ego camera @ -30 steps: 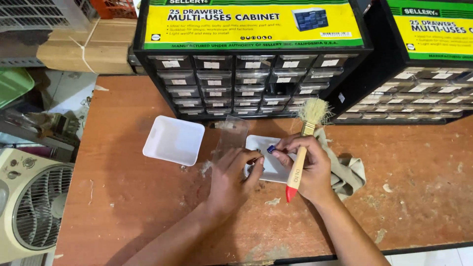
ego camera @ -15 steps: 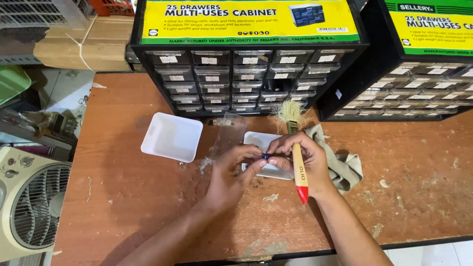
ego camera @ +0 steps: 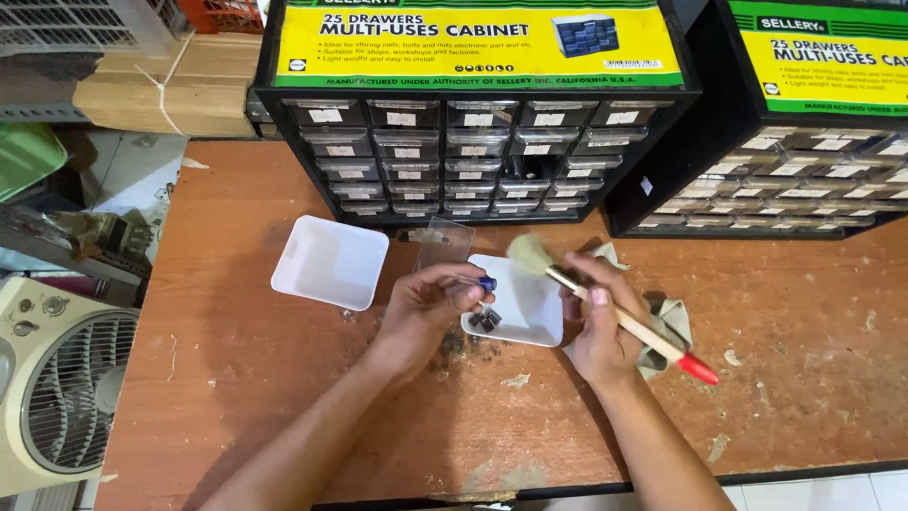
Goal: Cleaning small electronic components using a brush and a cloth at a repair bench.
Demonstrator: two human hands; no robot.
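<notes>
The left hand point(ego camera: 430, 305) is curled nearly closed, its thumb and fingertips pinching a small blue-tipped part point(ego camera: 485, 283) with a thin wire end. That part hangs just over the 9 o'clock edge of a white tray point(ego camera: 526, 320), which lies flat on the brown wooden table point(ego camera: 236, 378). A few small dark pieces point(ego camera: 485, 319) lie in the tray right under the pinched part.

The right hand point(ego camera: 596, 322) sits at 3 o'clock of the tray, fingers wrapped snugly round the wooden handle of a brush point(ego camera: 605, 312). The brush slants: its pale bristle head points toward 10 o'clock and hovers above the tray's far edge, while its red handle tip sticks out toward 4 o'clock. Whether the bristles touch the tray I cannot tell. Beneath the right hand lies a crumpled beige cloth point(ego camera: 667, 326).

At 10 o'clock of the left hand, well apart from it, rests 1 more white tray point(ego camera: 329, 261), upturned or empty I cannot say. A clear plastic drawer point(ego camera: 443, 242) stands between the 2 trays, toward 12 o'clock. Behind everything stands a black drawer cabinet point(ego camera: 473, 151), with a second cabinet point(ego camera: 804, 170) at 2 o'clock.
</notes>
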